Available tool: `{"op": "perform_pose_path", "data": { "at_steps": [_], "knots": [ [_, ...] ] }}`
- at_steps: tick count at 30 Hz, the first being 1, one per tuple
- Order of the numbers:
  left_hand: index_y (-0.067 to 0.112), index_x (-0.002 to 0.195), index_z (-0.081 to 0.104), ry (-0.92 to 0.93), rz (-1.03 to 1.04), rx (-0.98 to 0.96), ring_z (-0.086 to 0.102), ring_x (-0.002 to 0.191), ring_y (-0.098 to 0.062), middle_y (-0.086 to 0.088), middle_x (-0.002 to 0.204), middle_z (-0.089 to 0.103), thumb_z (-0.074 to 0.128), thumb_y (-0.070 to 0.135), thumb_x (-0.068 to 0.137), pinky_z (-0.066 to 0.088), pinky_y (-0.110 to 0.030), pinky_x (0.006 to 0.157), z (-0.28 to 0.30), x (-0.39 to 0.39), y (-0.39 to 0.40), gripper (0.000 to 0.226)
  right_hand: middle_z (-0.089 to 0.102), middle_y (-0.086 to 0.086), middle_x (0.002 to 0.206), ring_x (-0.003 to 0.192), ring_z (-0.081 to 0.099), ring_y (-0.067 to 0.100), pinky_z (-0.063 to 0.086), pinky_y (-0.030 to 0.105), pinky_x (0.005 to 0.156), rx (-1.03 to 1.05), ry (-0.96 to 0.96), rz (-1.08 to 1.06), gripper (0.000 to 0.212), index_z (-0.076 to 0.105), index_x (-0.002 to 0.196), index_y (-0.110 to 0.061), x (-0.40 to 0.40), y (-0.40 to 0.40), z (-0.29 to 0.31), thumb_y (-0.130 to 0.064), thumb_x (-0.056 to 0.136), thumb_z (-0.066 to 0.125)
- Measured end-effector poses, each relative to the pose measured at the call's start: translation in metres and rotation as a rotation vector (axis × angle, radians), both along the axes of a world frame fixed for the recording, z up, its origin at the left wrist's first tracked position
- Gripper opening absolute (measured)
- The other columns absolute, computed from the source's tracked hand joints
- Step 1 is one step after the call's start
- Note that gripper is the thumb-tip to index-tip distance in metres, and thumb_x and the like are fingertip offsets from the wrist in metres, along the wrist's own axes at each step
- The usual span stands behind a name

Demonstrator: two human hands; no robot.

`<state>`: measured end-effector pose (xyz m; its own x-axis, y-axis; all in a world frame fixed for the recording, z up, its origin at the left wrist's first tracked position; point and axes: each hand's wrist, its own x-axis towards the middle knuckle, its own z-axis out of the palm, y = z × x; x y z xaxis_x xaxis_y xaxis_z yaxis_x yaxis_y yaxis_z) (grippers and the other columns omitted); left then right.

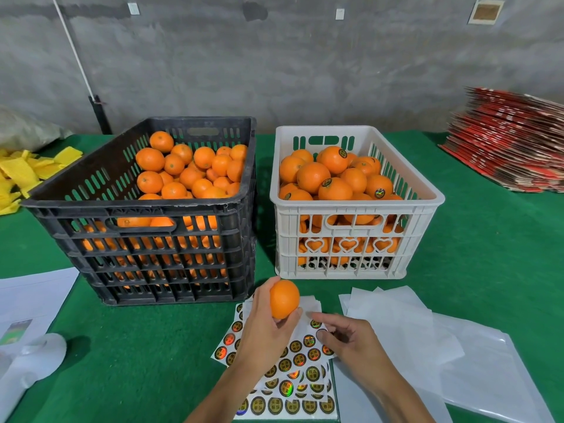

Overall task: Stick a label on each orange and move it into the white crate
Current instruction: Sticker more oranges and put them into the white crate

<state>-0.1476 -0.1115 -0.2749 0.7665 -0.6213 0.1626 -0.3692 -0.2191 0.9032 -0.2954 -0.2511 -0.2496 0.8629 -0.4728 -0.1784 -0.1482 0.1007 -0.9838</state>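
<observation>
The left hand (265, 328) is covering part of the label sheets (293, 380); their printing is reading too small. The frame's edge is cutting off the red cardboard stack (512, 141) at the surface's right edge.

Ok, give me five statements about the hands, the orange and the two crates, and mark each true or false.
1. The left hand grips an orange. True.
2. The held orange is above the white crate. False: it is in front of the crates, over the label sheets.
3. The black crate stands left of the white crate. True.
4. The right hand holds an orange too. False: it reaches over the label sheets, fingers loosely bent.
5. Oranges in the white crate show no labels. False: several carry round labels.
</observation>
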Motion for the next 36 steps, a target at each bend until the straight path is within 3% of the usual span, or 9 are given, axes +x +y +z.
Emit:
{"op": "perform_pose_path", "data": {
  "at_steps": [6,12,16,20,23,25,29,32,36],
  "knots": [
    [0.064,0.143,0.025,0.006,-0.006,0.002,0.062,0.105,0.012,0.019,0.143,0.038,0.068,0.067,0.084,0.06,-0.035,0.094,0.002,0.0,0.0,0.073,0.079,0.009,0.103,0.099,0.076,0.027,0.062,0.044,0.089,-0.006,-0.029,-0.032,0.037,0.081,0.11,-0.027,0.002,0.002,0.002,0.002,0.098,0.063],
    [0.065,0.143,0.025,0.011,-0.004,-0.002,0.061,0.106,0.013,0.019,0.143,0.038,0.07,0.063,0.087,0.058,-0.026,0.09,0.002,0.0,0.001,0.072,0.078,0.018,0.098,0.096,0.075,0.037,0.061,0.054,0.087,0.027,-0.038,-0.053,0.027,0.08,0.112,-0.017,0.001,0.003,0.003,-0.002,0.096,0.065],
    [0.065,0.142,0.025,0.023,-0.01,0.008,0.063,0.103,0.011,0.019,0.143,0.038,0.071,0.062,0.088,0.059,-0.028,0.091,0.002,0.0,0.0,0.071,0.076,0.02,0.097,0.094,0.075,0.036,0.063,0.041,0.075,0.046,-0.053,-0.068,0.02,0.082,0.107,-0.019,0.001,0.005,0.008,-0.01,0.096,0.067],
    [0.067,0.141,0.025,0.029,-0.019,0.008,0.063,0.103,0.012,0.02,0.141,0.038,0.073,0.056,0.09,0.057,-0.017,0.083,0.002,0.0,0.001,0.071,0.073,0.022,0.091,0.082,0.074,0.031,0.06,0.033,0.064,0.074,-0.046,-0.126,0.014,0.082,0.1,-0.019,0.005,0.004,0.01,-0.015,0.096,0.069],
    [0.067,0.139,0.025,0.037,-0.023,0.015,0.062,0.103,0.013,0.021,0.141,0.037,0.074,0.053,0.092,0.054,-0.012,0.081,0.004,-0.001,0.0,0.07,0.075,0.015,0.091,0.084,0.073,0.032,0.063,0.045,0.075,0.09,-0.03,-0.309,0.011,0.081,0.093,-0.019,0.016,-0.004,0.007,-0.015,0.095,0.072],
    [0.068,0.137,0.027,0.057,-0.019,0.001,0.061,0.108,0.009,0.021,0.142,0.037,0.077,0.047,0.091,0.055,-0.014,0.088,0.009,-0.001,-0.001,0.071,0.077,0.001,0.092,0.091,0.072,0.025,0.062,0.045,0.081,-0.046,-0.016,-0.407,0.009,0.081,0.091,-0.026,0.025,-0.009,0.011,-0.021,0.094,0.074],
    [0.065,0.135,0.037,0.091,-0.03,-0.037,0.061,0.116,-0.001,0.027,0.14,0.04,0.085,0.038,0.087,0.057,-0.026,0.097,0.026,-0.001,-0.007,0.073,0.072,-0.015,0.094,0.093,0.065,-0.002,0.047,0.01,0.078,-0.42,-0.144,-0.449,0.013,0.076,0.09,-0.036,0.047,-0.001,0.037,-0.024,0.094,0.075],
    [0.071,0.128,0.042,0.057,-0.036,-0.107,0.057,0.116,0.01,0.042,0.128,0.042,0.086,0.03,0.087,0.051,-0.01,0.088,0.045,0.0,-0.01,0.072,0.067,-0.013,0.097,0.095,0.062,0.0,0.046,0.012,0.077,-0.617,-0.192,-0.406,0.012,0.075,0.095,-0.034,0.054,0.009,0.051,-0.021,0.095,0.073],
    [0.061,0.135,0.045,-0.008,-0.061,-0.171,0.056,0.121,0.006,0.04,0.131,0.042,0.083,0.023,0.09,0.052,-0.013,0.091,0.072,0.005,-0.01,0.07,0.067,-0.016,0.116,0.114,0.06,0.002,0.048,0.016,0.094,-0.634,-0.245,-0.292,0.018,0.078,0.112,-0.028,0.049,0.008,0.069,-0.029,0.097,0.067]
  ]
}}
